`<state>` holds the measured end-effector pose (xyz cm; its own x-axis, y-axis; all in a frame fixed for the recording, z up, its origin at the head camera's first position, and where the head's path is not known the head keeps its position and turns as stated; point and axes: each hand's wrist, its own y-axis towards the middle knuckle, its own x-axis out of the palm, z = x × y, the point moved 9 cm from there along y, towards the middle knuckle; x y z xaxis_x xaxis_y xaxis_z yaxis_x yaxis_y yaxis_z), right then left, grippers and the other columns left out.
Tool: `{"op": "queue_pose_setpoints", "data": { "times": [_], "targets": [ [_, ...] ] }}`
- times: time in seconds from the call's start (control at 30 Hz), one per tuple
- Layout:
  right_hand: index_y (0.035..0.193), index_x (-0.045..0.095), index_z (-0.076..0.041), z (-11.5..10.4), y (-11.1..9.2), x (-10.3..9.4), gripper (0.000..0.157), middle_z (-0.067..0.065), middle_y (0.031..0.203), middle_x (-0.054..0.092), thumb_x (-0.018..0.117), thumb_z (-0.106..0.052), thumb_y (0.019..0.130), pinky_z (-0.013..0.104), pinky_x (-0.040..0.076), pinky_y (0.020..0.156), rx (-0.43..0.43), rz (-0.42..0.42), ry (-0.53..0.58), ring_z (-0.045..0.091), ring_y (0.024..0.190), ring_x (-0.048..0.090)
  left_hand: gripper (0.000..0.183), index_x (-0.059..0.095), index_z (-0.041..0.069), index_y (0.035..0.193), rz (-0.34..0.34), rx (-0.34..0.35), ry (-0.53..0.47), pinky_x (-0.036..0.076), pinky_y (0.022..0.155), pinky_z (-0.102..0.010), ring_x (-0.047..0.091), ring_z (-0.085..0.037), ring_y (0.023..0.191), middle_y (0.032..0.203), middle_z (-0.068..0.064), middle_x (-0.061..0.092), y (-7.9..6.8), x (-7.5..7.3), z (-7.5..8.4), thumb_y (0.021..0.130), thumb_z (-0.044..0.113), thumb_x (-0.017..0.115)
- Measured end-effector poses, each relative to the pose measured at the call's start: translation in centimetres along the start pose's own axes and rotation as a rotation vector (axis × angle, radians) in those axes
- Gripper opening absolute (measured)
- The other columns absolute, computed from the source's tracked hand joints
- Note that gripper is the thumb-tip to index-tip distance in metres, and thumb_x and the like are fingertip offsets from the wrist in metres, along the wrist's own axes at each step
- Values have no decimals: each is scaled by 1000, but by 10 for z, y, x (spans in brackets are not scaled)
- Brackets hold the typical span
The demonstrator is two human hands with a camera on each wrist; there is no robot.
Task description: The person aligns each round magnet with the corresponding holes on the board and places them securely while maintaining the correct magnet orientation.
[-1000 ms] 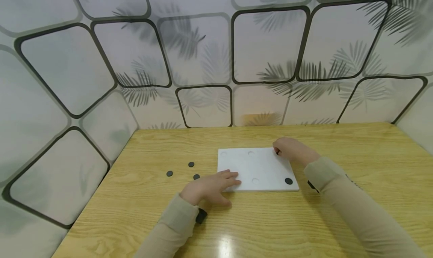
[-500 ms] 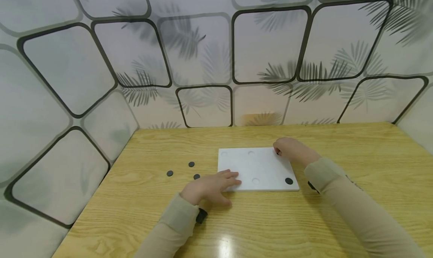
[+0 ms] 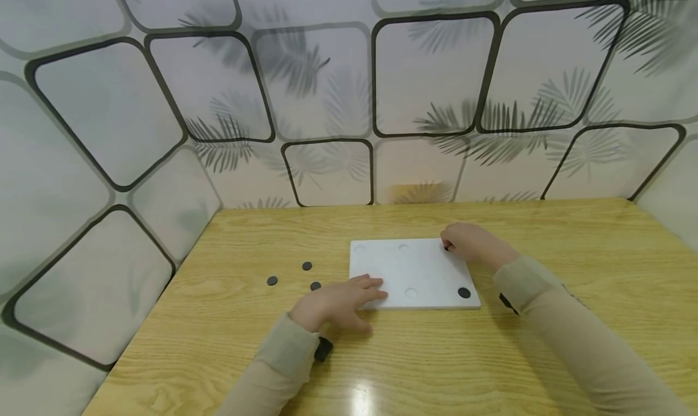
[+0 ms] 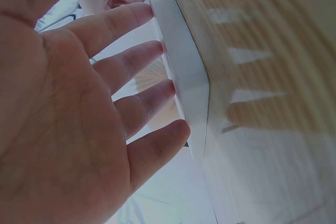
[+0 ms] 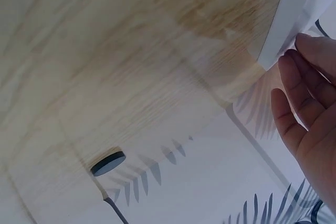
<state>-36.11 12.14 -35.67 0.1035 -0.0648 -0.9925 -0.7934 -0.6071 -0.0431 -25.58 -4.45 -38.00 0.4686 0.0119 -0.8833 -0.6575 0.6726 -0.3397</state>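
A white board [image 3: 403, 274] with shallow round recesses lies flat on the table. My left hand [image 3: 340, 301] rests on its near left corner with fingers spread; in the left wrist view the fingertips [image 4: 167, 86] touch the board's edge. At the far right corner, my right hand [image 3: 473, 244] has curled fingers, pinching a small black disc [image 3: 446, 248] that is mostly hidden. The right wrist view shows the thumb and fingers bunched at the board's corner. A black disc [image 3: 464, 293] sits in the near right recess.
Left of the board lie several black discs, among them a far disc [image 3: 307, 266], a left disc [image 3: 272, 280] and one close to my left hand [image 3: 315, 286]. Another disc [image 5: 108, 163] shows on the table in the right wrist view. A patterned wall stands behind the wooden table [image 3: 414, 367].
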Motion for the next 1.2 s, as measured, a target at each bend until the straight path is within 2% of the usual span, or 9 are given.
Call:
{"op": "queue_pose_setpoints", "data": {
  "times": [0.1, 0.23, 0.57, 0.73, 0.8, 0.93, 1.2],
  "targets": [
    [79, 59, -4, 5, -2, 1, 6, 4, 78, 56, 56, 0, 83, 33, 45, 62, 16, -10, -5, 19, 70, 53, 62, 38, 19, 135, 2, 1, 0, 20, 104, -34, 13, -17, 132, 144, 2, 21, 0, 0, 0, 80, 29, 65],
    [81, 60, -2, 12, -5, 2, 4, 5, 80, 58, 59, -4, 83, 35, 47, 64, 46, -29, -15, 21, 73, 56, 62, 38, 19, 135, 5, 2, -4, 20, 104, -34, 13, -17, 132, 144, 3, 21, 0, 0, 0, 80, 29, 65],
    [77, 59, -5, 22, -13, 1, 4, 3, 75, 56, 60, -6, 81, 34, 45, 61, 28, -17, -17, 16, 66, 52, 63, 37, 19, 136, 3, 3, -8, 20, 104, -34, 12, -17, 132, 144, 3, 21, 0, 1, -2, 80, 29, 65],
    [70, 54, -8, 30, -18, 1, 12, -1, 65, 46, 58, -5, 81, 29, 36, 53, 36, 3, 5, 12, 58, 40, 63, 38, 19, 136, 4, 5, -16, 20, 104, -34, 12, -17, 132, 144, 3, 21, 0, 1, -1, 80, 29, 65],
    [69, 53, -8, 33, -20, 2, 13, 0, 65, 47, 58, -5, 81, 29, 37, 53, 38, 10, 4, 12, 58, 41, 63, 38, 19, 136, 5, 6, -19, 20, 104, -34, 12, -17, 132, 144, 3, 21, 0, 0, 0, 80, 28, 65],
    [73, 57, -6, 37, -25, 2, 6, 3, 73, 56, 60, -6, 78, 36, 46, 61, 34, 18, -12, 16, 65, 52, 63, 37, 19, 136, 5, 7, -20, 20, 104, -34, 12, -17, 132, 144, 3, 20, -1, 0, 0, 80, 28, 65],
    [74, 57, -5, 44, -32, 2, 6, 3, 72, 55, 59, -6, 79, 35, 44, 59, 53, -6, 8, 15, 63, 49, 62, 37, 19, 136, 7, 2, -26, 19, 104, -34, 11, -16, 132, 145, 3, 20, -1, 0, -1, 80, 28, 65]
  ]
}}
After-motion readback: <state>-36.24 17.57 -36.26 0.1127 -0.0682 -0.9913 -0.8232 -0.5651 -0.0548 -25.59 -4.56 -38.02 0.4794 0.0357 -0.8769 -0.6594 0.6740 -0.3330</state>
